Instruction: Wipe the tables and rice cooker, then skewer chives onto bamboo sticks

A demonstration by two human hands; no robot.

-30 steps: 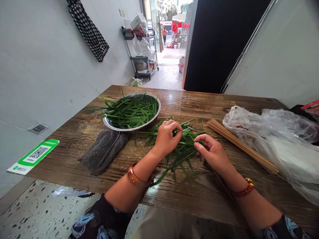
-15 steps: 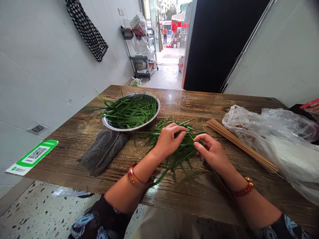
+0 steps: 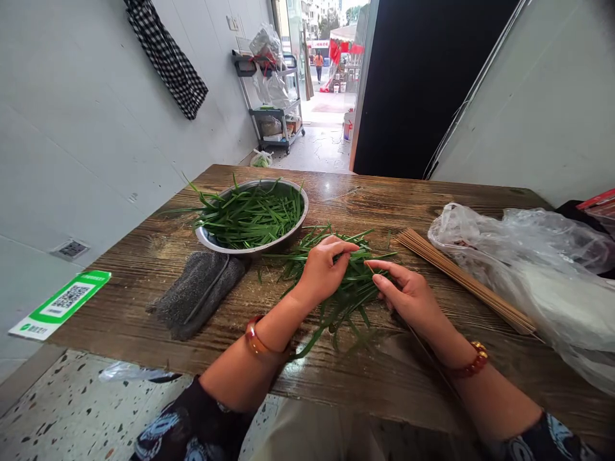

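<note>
My right hand (image 3: 408, 294) pinches a thin bamboo skewer (image 3: 369, 268) between thumb and index finger. The skewer's tip points up and left, and its shaft runs back under my palm toward the lower right. Thumb and index finger of my left hand (image 3: 324, 266) are pressed together just left of that tip. What they hold, if anything, is hidden. Beneath both hands lies a loose pile of long green chive leaves (image 3: 353, 298) on the wooden table (image 3: 230, 352).
A steel bowl (image 3: 283, 246) full of cut chives stands at the back left. Before it lies a dark grey mesh cloth (image 3: 202, 294). A bundle of skewers (image 3: 461, 278) and a clear plastic bag (image 3: 552, 275) lie at right. A QR code card (image 3: 62, 304) sits at the left edge.
My right index finger has stretched left along the skewer, toward its tip. My left hand has hardly moved. The pile and the bowl look the same.
</note>
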